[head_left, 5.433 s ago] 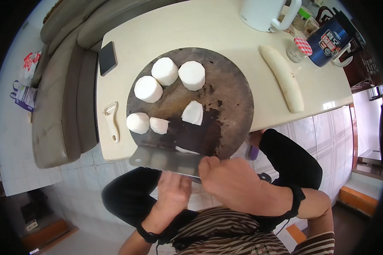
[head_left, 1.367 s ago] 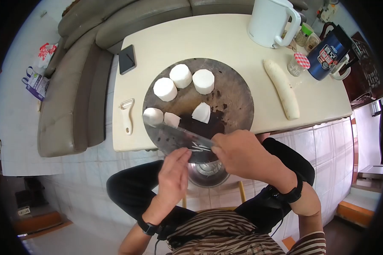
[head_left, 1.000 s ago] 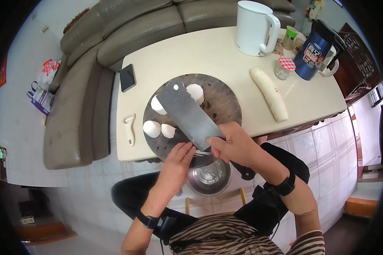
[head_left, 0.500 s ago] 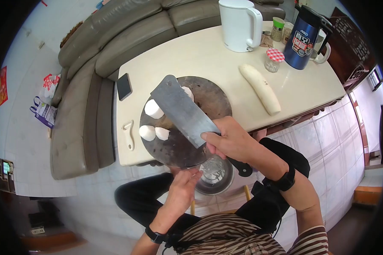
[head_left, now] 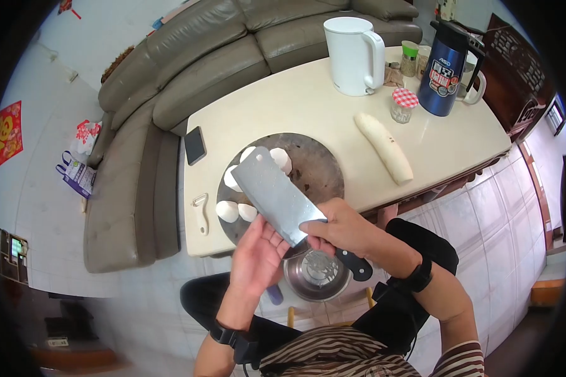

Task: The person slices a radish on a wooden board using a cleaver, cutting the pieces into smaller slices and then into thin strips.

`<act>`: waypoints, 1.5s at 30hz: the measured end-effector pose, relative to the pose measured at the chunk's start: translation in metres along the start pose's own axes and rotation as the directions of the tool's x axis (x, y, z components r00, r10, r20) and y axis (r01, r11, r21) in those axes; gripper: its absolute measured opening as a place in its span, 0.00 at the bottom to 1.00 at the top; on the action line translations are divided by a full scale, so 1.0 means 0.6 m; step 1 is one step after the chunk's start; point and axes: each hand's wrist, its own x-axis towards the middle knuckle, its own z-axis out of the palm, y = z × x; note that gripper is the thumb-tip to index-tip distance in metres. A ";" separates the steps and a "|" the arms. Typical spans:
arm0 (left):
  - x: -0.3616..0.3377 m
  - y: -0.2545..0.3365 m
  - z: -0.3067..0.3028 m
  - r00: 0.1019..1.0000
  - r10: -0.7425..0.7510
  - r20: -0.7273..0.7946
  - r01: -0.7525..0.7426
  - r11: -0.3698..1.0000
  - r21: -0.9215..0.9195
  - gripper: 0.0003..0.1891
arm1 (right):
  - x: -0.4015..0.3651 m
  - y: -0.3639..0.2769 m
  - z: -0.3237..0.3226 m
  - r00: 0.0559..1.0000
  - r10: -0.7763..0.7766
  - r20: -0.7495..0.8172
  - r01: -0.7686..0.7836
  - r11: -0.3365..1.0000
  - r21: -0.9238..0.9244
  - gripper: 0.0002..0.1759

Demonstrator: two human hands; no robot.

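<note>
Right hand point(head_left: 341, 227) closed around the cleaver point(head_left: 277, 191), gripping where blade meets black handle. Left hand point(head_left: 256, 252) open, fingers flat against the blade's near edge. Cleaver is held in the air, tilted, tip toward 11 o'clock, over the near rim of the round board point(head_left: 321, 173).

Change: half a second back the left hand was down by the steel bowl point(head_left: 317, 278); now it is up on the blade. The white slivers seen on the steel a second ago are gone, so the blade looks wiped clean.

Blade: broad rectangular steel, dull, mottled, with a hole at the far corner. Board: dark, stained wood. White radish chunks point(head_left: 227, 210) with smooth cut faces sit at its 9 to 12 o'clock. Bowl is shiny and round, below the surface edge, at 6 o'clock of the blade. Whole peeled radish point(head_left: 383, 146) lies at 2 o'clock on the cream surface point(head_left: 308, 103), peeler point(head_left: 200, 212) at 9 o'clock.
</note>
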 end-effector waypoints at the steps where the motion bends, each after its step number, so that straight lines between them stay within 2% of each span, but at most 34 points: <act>1: 0.003 -0.001 -0.001 1.000 0.014 0.016 -0.014 0.999 0.030 0.21 | -0.003 -0.002 0.000 1.000 -0.003 0.019 0.003 1.000 0.001 0.15; 3: 0.006 -0.004 -0.005 0.999 0.026 0.032 -0.028 0.998 0.061 0.18 | -0.004 -0.002 0.001 1.000 -0.009 0.021 0.009 1.000 0.008 0.14; 5: 0.003 -0.008 -0.010 0.997 0.043 -0.061 -0.031 0.983 0.182 0.16 | -0.006 -0.005 -0.002 1.000 -0.013 0.021 0.013 1.000 0.017 0.14; 8: -0.007 -0.011 -0.038 0.989 0.036 -0.147 -0.009 0.984 0.179 0.15 | -0.006 -0.003 -0.005 1.000 -0.023 0.010 0.024 0.998 -0.061 0.14; 9: -0.014 -0.012 -0.031 0.988 0.032 -0.151 -0.004 0.984 0.180 0.15 | -0.002 0.000 -0.006 0.998 -0.058 -0.039 0.057 0.998 -0.020 0.13; 11: -0.034 -0.016 -0.009 0.971 0.006 -0.240 0.067 0.953 0.295 0.15 | 0.000 0.000 -0.012 0.990 -0.085 -0.113 0.088 0.996 0.023 0.12; 12: -0.041 -0.021 -0.014 0.969 -0.009 -0.245 0.083 0.952 0.293 0.15 | 0.000 -0.003 -0.016 0.990 -0.073 -0.121 0.078 0.996 0.032 0.12; 14: -0.060 -0.035 -0.025 0.985 -0.096 -0.146 0.147 0.903 0.404 0.18 | -0.004 -0.009 -0.025 0.979 -0.095 -0.181 0.096 0.995 -0.001 0.13; 16: -0.075 -0.050 -0.039 0.978 -0.149 -0.144 0.200 0.861 0.467 0.19 | -0.007 -0.008 -0.030 0.978 -0.074 -0.195 0.081 0.996 0.027 0.12; 18: -0.080 -0.065 -0.059 0.995 -0.048 -0.083 0.095 0.620 0.779 0.19 | -0.006 -0.006 -0.035 0.977 -0.099 -0.188 0.118 0.988 0.096 0.12; 20: -0.078 -0.073 -0.066 0.993 -0.067 -0.099 0.119 0.599 0.792 0.19 | -0.009 -0.007 -0.033 0.976 -0.089 -0.197 0.109 0.990 0.092 0.12; 22: -0.071 -0.085 -0.081 0.999 0.018 -0.044 0.025 0.590 0.807 0.19 | -0.012 -0.010 -0.032 0.975 -0.094 -0.202 0.113 0.990 0.086 0.11; 28: -0.056 -0.078 -0.050 0.986 0.141 -0.093 0.002 0.544 0.839 0.15 | -0.016 -0.012 -0.040 0.968 -0.084 -0.235 0.104 0.992 0.072 0.11; 32: -0.019 -0.054 -0.026 0.972 0.204 -0.121 0.015 0.458 0.889 0.14 | -0.027 -0.022 -0.045 0.948 -0.145 -0.284 0.180 0.978 0.102 0.10; 33: -0.003 -0.048 -0.029 0.941 0.321 0.110 -0.171 0.169 0.971 0.15 | -0.030 -0.021 -0.048 0.939 -0.147 -0.312 0.185 0.978 0.098 0.10; 34: 0.012 -0.043 -0.031 0.862 0.362 0.355 -0.323 -0.148 0.935 0.16 | -0.033 -0.018 -0.052 0.929 -0.147 -0.341 0.189 0.977 0.093 0.10; 36: 0.039 -0.039 -0.032 0.872 0.357 0.336 -0.296 -0.162 0.941 0.19 | -0.040 -0.015 -0.065 0.931 -0.170 -0.324 0.201 0.978 0.065 0.10; 38: 0.065 -0.045 -0.031 0.859 0.350 0.374 -0.241 -0.369 0.898 0.21 | -0.049 -0.015 -0.069 0.923 -0.148 -0.355 0.164 0.986 0.016 0.09; 39: 0.076 -0.046 -0.029 0.851 0.361 0.382 -0.235 -0.389 0.891 0.24 | -0.052 -0.018 -0.071 0.923 -0.144 -0.357 0.159 0.987 0.012 0.09; 40: 0.087 -0.044 -0.032 0.847 0.363 0.388 -0.239 -0.393 0.888 0.24 | -0.054 -0.017 -0.072 0.921 -0.152 -0.358 0.166 0.986 0.008 0.09; 43: 0.113 -0.036 -0.034 0.823 0.322 0.468 -0.223 -0.575 0.787 0.20 | -0.058 -0.022 -0.071 0.931 -0.106 -0.349 0.128 0.991 0.039 0.09; 45: 0.119 -0.028 -0.037 0.835 0.301 0.461 -0.221 -0.585 0.781 0.19 | -0.054 -0.017 -0.067 0.933 -0.130 -0.337 0.145 0.989 0.021 0.09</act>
